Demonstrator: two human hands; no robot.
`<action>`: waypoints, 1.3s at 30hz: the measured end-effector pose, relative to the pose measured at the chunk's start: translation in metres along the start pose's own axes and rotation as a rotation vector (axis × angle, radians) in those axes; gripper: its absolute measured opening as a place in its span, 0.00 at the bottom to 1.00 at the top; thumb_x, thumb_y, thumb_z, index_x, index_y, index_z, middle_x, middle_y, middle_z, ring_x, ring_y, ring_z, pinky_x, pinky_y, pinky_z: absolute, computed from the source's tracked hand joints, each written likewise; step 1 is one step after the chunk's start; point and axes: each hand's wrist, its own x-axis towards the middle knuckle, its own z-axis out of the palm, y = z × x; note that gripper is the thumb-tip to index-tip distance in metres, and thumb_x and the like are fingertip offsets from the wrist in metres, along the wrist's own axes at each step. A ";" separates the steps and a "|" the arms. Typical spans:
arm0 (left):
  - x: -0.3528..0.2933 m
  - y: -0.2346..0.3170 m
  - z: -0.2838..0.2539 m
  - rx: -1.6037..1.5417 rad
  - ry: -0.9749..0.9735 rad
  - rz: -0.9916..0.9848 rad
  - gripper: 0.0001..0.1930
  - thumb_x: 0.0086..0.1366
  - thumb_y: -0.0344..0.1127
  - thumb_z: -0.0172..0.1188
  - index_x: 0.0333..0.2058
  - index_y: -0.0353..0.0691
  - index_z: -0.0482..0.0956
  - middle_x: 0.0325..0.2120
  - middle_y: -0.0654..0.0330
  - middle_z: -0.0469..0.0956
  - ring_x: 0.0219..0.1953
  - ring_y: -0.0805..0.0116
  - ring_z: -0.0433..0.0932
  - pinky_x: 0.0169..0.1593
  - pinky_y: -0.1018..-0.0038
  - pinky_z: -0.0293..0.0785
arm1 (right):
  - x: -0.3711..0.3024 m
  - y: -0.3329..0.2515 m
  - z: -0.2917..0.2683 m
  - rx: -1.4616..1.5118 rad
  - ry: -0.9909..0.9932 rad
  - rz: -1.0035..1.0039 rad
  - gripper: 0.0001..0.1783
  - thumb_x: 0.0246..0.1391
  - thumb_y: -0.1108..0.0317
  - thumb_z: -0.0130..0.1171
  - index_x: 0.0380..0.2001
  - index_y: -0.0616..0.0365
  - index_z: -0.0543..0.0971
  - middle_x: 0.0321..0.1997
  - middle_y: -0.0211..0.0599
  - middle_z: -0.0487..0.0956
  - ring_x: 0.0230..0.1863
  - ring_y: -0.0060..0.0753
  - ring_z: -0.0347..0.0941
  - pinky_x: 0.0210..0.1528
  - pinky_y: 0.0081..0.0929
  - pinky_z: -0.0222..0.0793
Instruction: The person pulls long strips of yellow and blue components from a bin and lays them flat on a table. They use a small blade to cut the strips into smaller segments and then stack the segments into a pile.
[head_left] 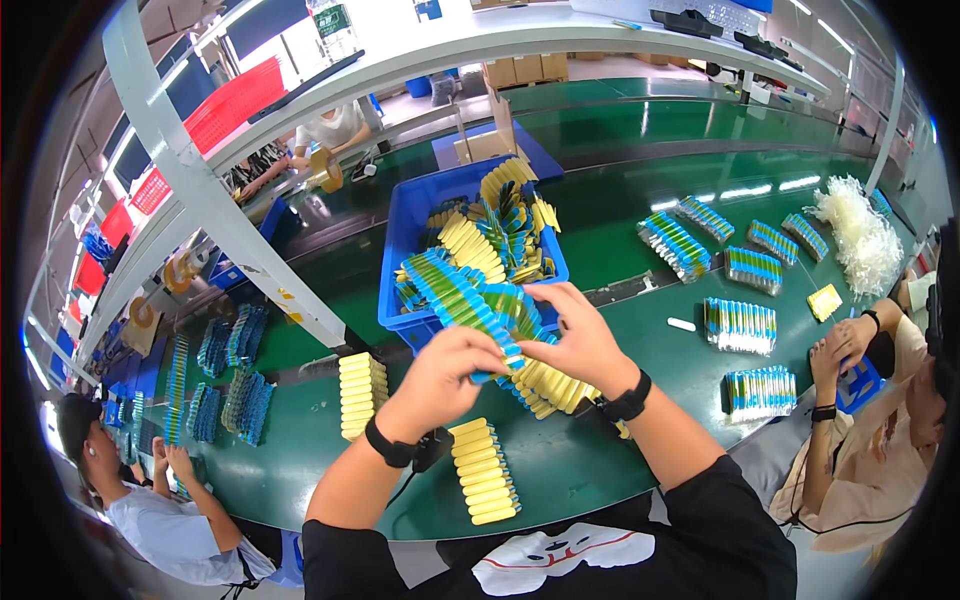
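Note:
A long strip of joined blue-and-green packets (447, 292) runs up from my hands over the edge of a blue bin (392, 268). My left hand (432, 380) is closed on its lower end. Close beside it my right hand (585, 340) pinches the same strip between thumb and fingers. The bin is heaped with more strips, some showing yellow backs (470, 245). Below my right hand lies a loose pile of yellow-backed packets (555, 385), partly hidden. A neat yellow stack (484, 470) rests near the table's front edge, and another yellow stack (360, 393) lies left of my left hand.
A white metal post (245, 250) rises at the left, carrying a shelf (560, 30) overhead. Co-workers sit at the left (180, 520) and right (860, 430). Folded packet bundles (740, 325) and a heap of clear strips (860, 235) lie on the green table (620, 440) at right.

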 end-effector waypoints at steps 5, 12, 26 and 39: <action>-0.012 0.009 0.000 -0.191 -0.114 -0.077 0.13 0.52 0.21 0.67 0.37 0.40 0.84 0.37 0.58 0.81 0.44 0.60 0.80 0.48 0.67 0.77 | 0.016 -0.006 0.016 -0.249 -0.196 0.034 0.44 0.42 0.61 0.75 0.64 0.49 0.68 0.61 0.42 0.71 0.51 0.51 0.78 0.50 0.41 0.77; 0.030 -0.076 -0.039 0.276 0.168 -0.261 0.24 0.62 0.34 0.65 0.55 0.33 0.74 0.53 0.44 0.76 0.58 0.48 0.75 0.63 0.62 0.68 | 0.022 0.007 0.027 -0.260 -0.125 0.006 0.28 0.47 0.64 0.72 0.53 0.48 0.76 0.53 0.36 0.75 0.45 0.49 0.80 0.46 0.41 0.78; 0.065 -0.142 -0.097 0.322 -0.121 -0.463 0.12 0.58 0.28 0.69 0.40 0.33 0.81 0.34 0.56 0.81 0.36 0.66 0.79 0.43 0.70 0.75 | 0.028 0.014 0.014 -0.069 -0.198 0.045 0.23 0.48 0.62 0.72 0.48 0.50 0.79 0.45 0.35 0.76 0.47 0.43 0.76 0.48 0.35 0.74; -0.016 0.074 -0.131 0.006 0.348 -0.079 0.10 0.67 0.28 0.63 0.37 0.37 0.68 0.31 0.51 0.77 0.37 0.60 0.78 0.44 0.65 0.78 | 0.033 0.029 0.014 0.048 -0.014 -0.042 0.26 0.47 0.66 0.73 0.50 0.55 0.76 0.49 0.41 0.80 0.45 0.46 0.78 0.50 0.36 0.75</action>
